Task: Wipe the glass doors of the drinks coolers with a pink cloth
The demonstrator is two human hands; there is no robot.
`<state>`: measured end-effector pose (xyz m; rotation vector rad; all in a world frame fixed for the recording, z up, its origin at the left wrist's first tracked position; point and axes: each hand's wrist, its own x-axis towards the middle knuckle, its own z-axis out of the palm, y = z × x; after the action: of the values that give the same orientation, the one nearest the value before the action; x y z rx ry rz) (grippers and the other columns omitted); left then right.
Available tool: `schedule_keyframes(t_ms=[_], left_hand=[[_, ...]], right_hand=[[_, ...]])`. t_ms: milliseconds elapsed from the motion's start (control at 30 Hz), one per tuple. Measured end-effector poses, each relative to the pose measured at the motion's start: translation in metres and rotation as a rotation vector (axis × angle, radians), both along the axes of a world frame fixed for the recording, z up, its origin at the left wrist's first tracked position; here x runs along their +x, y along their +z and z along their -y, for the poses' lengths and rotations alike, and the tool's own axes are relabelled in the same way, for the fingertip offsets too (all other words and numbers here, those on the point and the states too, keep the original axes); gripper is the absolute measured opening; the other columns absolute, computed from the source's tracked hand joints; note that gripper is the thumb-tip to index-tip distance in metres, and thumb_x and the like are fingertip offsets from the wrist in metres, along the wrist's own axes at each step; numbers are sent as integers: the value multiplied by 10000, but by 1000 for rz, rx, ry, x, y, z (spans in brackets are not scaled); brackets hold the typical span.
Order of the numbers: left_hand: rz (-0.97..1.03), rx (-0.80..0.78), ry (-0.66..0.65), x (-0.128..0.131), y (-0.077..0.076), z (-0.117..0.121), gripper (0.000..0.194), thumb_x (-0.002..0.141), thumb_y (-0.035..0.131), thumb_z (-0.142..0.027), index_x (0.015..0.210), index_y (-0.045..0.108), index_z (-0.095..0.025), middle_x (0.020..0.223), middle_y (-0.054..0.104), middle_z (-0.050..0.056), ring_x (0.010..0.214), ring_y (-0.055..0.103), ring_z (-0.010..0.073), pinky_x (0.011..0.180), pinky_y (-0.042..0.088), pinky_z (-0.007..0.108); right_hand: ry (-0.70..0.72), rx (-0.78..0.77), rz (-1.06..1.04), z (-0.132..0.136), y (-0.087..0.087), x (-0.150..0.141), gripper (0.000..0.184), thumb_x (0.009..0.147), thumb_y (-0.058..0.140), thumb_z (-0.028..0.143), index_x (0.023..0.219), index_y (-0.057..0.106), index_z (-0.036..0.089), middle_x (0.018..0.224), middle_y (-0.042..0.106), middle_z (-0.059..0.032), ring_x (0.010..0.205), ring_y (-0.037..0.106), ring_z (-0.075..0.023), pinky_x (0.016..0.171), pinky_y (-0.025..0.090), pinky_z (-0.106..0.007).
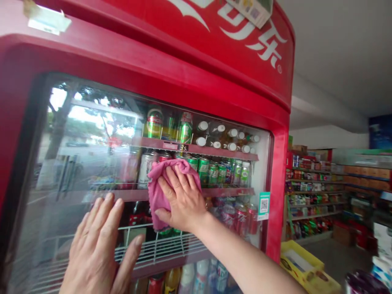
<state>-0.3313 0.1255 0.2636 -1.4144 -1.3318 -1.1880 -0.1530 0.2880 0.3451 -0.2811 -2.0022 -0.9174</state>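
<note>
A red drinks fridge (171,69) fills the view, its glass door (92,163) reflecting the street. My right hand (180,196) lies flat with spread fingers on a pink cloth (159,192), pressing it against the glass near the middle shelf. My left hand (101,249) rests flat on the glass at lower left, fingers stretched out and holding nothing. Behind the glass stand green cans (214,171), white-capped bottles (223,136) and red cans (241,216) on shelves.
To the right, store shelves (315,192) carry packaged goods. A yellow crate (303,265) sits on the floor beside the fridge. A green QR sticker (263,205) hangs on the door's right edge.
</note>
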Motion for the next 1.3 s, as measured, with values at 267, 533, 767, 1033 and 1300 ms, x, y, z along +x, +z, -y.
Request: schedule_keyframes(t_ms=[267,533,767,1033,1300], left_hand=[[20,57,38,-33,-4,39,824,1054,592,-397,1798,274,-244,1882,308,74,1759,269,286,1465,191,463],[21,79,110,-65,2,68,804,1062,591,-401,1782,307,-186,1878,316,102,1761,261,260,1459,166,381],[-1,81,81,-72,7,70,809,1060,611,-360,1782,297,-175,1887,288,104,1773,219,233,1452,148,359],[-21,63,55,-77,4,87,823,1044,624,-345,1778,301,-158,1886,287,109,1775,213,250,1457,157,375],[41,-28,67,-85,-24,119,860,1029,651,-349,1784,279,-172,1897,252,115,1765,247,301,1459,215,454]], right_hand=[[-229,-132,-499,-24,3,28,846,1110,489,552,1777,285,73,1853,283,-282,1748,204,-460,1370,271,-735],[-179,-160,-488,30,31,-67,923,1083,526,556,1790,218,49,1875,187,-299,1748,142,-515,1360,236,-784],[57,-21,26,79,13,-133,918,1031,658,623,1771,367,164,1893,264,-153,1759,213,-385,1424,229,-605],[70,-16,71,82,44,-137,899,1030,680,634,1771,392,214,1886,297,-107,1762,230,-339,1446,171,-574],[-17,-108,-257,105,109,-195,916,1056,661,549,1785,316,115,1904,199,-187,1778,115,-423,1443,39,-649]])
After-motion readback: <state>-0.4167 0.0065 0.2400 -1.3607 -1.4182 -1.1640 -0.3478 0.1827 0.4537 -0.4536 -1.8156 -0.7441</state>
